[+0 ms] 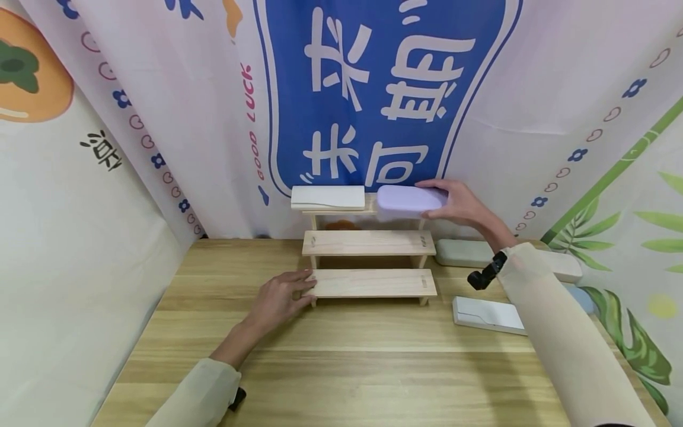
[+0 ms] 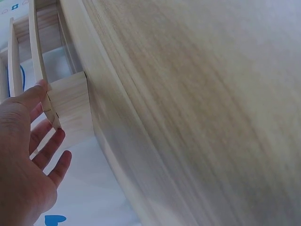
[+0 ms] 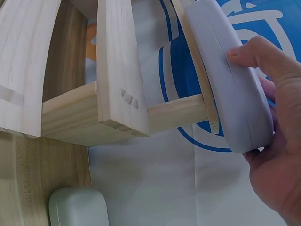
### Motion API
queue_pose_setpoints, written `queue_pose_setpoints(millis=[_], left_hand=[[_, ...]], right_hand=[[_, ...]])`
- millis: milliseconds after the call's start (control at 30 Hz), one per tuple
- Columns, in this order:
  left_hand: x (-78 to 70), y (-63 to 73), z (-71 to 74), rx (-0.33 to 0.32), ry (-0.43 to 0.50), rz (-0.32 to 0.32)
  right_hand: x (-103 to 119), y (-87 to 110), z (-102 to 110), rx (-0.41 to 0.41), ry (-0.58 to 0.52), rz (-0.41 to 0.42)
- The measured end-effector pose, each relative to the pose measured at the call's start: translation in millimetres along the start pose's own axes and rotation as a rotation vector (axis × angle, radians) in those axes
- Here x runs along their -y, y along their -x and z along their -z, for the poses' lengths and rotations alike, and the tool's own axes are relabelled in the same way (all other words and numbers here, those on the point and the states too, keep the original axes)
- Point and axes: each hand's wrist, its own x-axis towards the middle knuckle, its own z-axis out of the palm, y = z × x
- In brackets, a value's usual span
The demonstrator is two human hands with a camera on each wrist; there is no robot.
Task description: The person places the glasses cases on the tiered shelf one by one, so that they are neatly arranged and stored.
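Up top, lilac case (image 1: 408,200), gripped in right hand (image 1: 458,203)

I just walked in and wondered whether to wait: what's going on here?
A person's right-hand grip holds a lavender case at the right part of the top tier of a three-step wooden stand; whether it rests there is unclear. The left-hand grip holds the left end of the bottom tier. A white flap case sits on the top tier's left part. On the table to the right lie a pale green case and another white flap case.
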Motion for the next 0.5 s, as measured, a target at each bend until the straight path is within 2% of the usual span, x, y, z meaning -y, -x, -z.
queue_pose_setpoints(millis=[233,500], left_hand=[[-0.2,-0.1,0.1,0.004,0.001,0.001],[0.8,-0.3,-0.7,-0.001,0.008,-0.002]], right_hand=[[-2,-6.9,1,0.024,0.004,-0.002],[-8,-15.3,0,-0.005,-0.013,0.085]])
